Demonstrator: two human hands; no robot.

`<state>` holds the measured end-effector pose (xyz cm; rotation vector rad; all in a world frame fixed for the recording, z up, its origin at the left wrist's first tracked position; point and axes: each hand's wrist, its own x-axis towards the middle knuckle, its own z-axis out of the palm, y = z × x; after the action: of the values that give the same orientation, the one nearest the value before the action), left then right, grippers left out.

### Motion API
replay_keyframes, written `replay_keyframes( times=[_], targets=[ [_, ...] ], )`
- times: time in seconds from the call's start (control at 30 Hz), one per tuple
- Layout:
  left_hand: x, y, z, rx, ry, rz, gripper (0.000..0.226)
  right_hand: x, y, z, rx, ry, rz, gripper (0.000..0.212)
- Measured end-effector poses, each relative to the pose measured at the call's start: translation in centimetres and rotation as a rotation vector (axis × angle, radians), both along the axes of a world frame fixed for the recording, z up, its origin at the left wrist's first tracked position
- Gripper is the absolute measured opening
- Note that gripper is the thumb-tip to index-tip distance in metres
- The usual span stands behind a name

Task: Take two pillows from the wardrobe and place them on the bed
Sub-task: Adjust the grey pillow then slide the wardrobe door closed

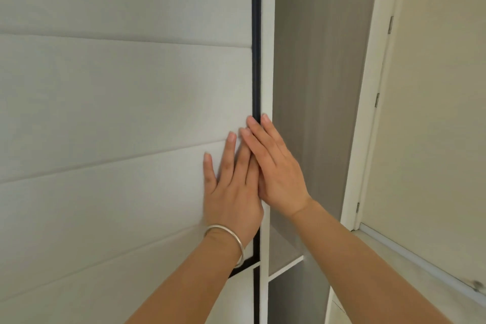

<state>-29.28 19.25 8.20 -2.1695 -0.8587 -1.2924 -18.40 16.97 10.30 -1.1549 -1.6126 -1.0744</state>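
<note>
A white sliding wardrobe door point(118, 113) with horizontal grooves fills the left of the view. Its dark right edge strip point(256, 47) meets a white frame post point(267, 34). My left hand point(232, 187), with a silver bangle on the wrist, lies flat on the door near that edge, fingers spread. My right hand point(276, 168) rests flat partly over the left one, its fingertips on the dark strip and the post. Neither hand holds anything. No pillow and no bed are in view.
Right of the post is an open grey compartment point(315, 87) with a white shelf point(285, 267) low down. Further right stand a white door frame with hinges point(376, 100) and a beige door point(434, 113). A metal floor rail point(420, 263) runs along the lower right.
</note>
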Motion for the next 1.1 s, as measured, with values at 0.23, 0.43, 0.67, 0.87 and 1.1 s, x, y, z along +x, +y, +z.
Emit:
replay_keyframes(
  times=[0.23, 0.43, 0.67, 0.87, 1.1],
  targets=[
    [5.5, -0.4, -0.1, 0.036, 0.031, -0.024, 0.072, 5.0, -0.5, -0.4, 0.024, 0.022, -0.089, 0.046],
    [10.2, -0.9, -0.1, 0.065, 0.063, -0.037, 0.066, 10.3, -0.5, -0.7, 0.108, -0.011, -0.144, 0.043],
    [15.2, -1.6, -0.1, 0.053, 0.075, 0.009, 0.076, 15.5, -1.1, -0.8, 0.106, -0.054, -0.192, 0.043],
    [17.5, -1.8, -0.1, 0.068, 0.07, 0.042, 0.063, 17.4, -1.7, -0.6, 0.145, -0.109, -0.272, 0.042],
    [18.2, -2.5, 0.2, 0.038, 0.109, 0.046, 0.063, 18.6, -1.8, -1.0, 0.167, -0.082, -0.335, 0.042]
  ],
)
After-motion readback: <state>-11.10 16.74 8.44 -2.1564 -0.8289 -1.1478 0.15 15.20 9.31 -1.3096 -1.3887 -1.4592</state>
